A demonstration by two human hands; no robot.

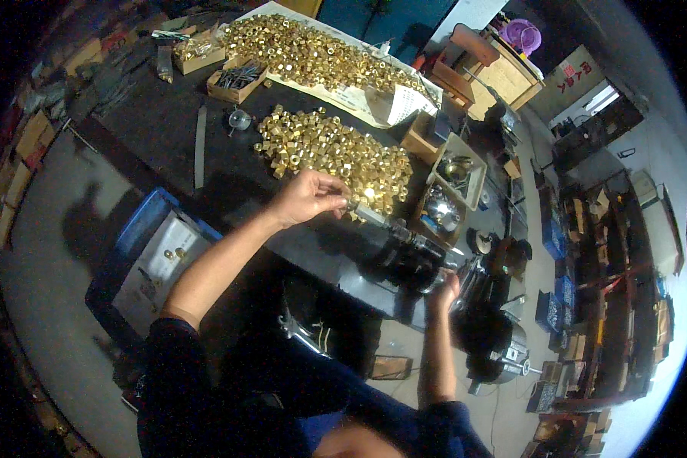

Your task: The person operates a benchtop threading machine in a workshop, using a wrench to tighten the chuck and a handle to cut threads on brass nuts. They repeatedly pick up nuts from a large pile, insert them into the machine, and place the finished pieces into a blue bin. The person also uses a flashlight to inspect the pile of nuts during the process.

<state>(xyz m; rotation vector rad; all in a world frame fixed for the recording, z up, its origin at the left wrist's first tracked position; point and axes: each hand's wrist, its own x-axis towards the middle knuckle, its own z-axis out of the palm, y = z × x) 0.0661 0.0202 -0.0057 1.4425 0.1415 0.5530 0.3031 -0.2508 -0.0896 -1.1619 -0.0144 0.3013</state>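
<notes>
Head view: a small brass fitting [349, 200] is pinched in the left hand [307, 197] at the spindle [374, 218] beside the brass heap [336, 153] (seating judged underway), right hand [443, 290] closed on the machine [416, 263], steady alignment needed next.

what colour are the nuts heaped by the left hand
Shiny brass gold, clearest in the head view: the heap of nuts lies just beyond the left hand.

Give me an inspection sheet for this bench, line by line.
Surface: dark workbench, partly paper-covered.
Job's things: pile of brass nuts; small machine at the bench edge.
Clutter: second, larger heap of brass nuts on paper; cardboard boxes of parts; blue crate.
Hands: left hand pinches something small by the pile; right hand on the machine.
Cables: nothing seen.
Surroundings: crowded shelves at right.
</notes>
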